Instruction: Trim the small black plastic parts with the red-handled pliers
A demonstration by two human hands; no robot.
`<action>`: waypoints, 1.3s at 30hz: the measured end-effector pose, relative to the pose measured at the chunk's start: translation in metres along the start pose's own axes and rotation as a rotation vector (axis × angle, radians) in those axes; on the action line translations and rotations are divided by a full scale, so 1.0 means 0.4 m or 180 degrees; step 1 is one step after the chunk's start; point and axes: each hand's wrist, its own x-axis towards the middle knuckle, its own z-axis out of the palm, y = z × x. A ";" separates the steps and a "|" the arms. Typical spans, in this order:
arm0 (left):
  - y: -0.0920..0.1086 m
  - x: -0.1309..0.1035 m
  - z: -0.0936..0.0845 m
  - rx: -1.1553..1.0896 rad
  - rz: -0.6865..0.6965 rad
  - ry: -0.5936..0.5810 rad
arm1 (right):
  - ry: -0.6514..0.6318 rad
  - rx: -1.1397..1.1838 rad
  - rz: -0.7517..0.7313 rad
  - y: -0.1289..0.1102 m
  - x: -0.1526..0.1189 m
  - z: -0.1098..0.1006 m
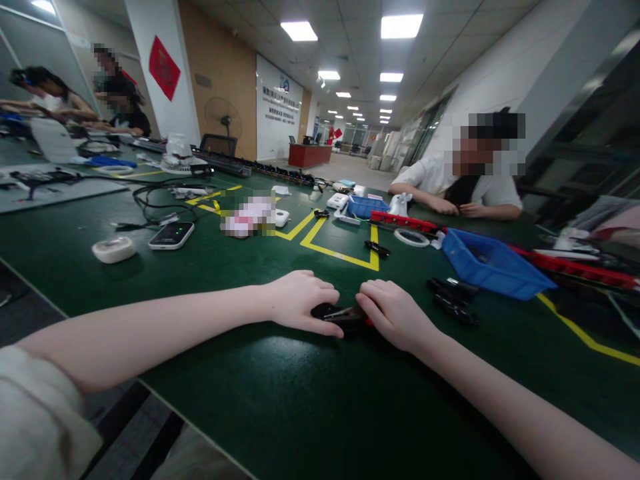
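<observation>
My left hand (303,300) is closed on a small black part (321,311), low over the green table, thumb below and fingers above it. Facing it from the right, my right hand (396,315) is wrapped round what look like pliers (351,313), with grey metal jaws and a bit of red handle showing. The jaws point left and reach the black part; whether they grip it I cannot make out. To the right of my right hand lie several black plastic pieces (453,300).
A blue bin (493,263) stands at right, in front of a red rail (405,221). At left are a white case (114,249), a small device with green lights (172,235) and black cables (150,197). A person in white (465,190) sits across the table (240,400).
</observation>
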 end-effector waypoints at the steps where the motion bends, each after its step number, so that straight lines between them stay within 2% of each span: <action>1: 0.001 -0.001 0.000 0.0018 -0.0009 0.0011 | -0.0001 -0.0001 0.0005 0.001 0.000 0.000; 10: 0.002 -0.001 0.004 -0.0048 -0.0124 0.0049 | 0.0004 0.0076 0.0064 0.002 0.002 0.001; 22: 0.001 -0.003 0.002 0.0075 -0.0040 0.0039 | 0.0073 0.0254 0.0204 0.008 0.002 0.001; 39: 0.003 -0.006 0.001 0.0059 -0.0011 0.0013 | 0.0405 0.0759 0.0584 0.048 0.007 0.006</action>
